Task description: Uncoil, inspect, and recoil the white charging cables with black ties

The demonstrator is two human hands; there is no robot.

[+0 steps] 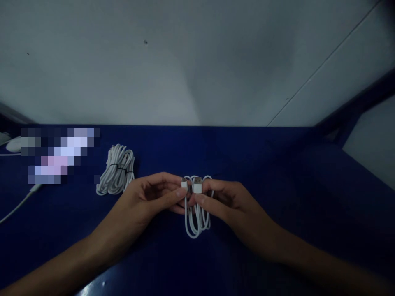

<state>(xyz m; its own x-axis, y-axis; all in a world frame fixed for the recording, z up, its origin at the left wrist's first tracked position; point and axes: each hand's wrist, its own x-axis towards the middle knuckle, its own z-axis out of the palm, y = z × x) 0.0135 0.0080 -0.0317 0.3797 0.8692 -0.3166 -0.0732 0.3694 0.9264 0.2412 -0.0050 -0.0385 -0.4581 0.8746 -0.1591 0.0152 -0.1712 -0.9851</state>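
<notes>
Between my two hands is a coiled white USB cable [193,230], held up above the blue table. My left hand [157,195] pinches the smaller plug between thumb and fingers, its metal tip pointing away from me. The wider USB-A plug [198,188] stands beside it, gripped by the thumb and fingers of my right hand [225,199]. Loops of the cable hang below both plugs, and some fingers are hidden behind them. Just beyond my left hand lies a bundle of white cables [117,170], tied with black bands.
A blurred-out bright device [64,152] rests at the left of the blue table [173,263], with a white cord [18,209] running from it. Next to it lies a white rounded object [14,144]. A pale wall [123,82] rises behind the table; a dark frame [354,107] stands at right.
</notes>
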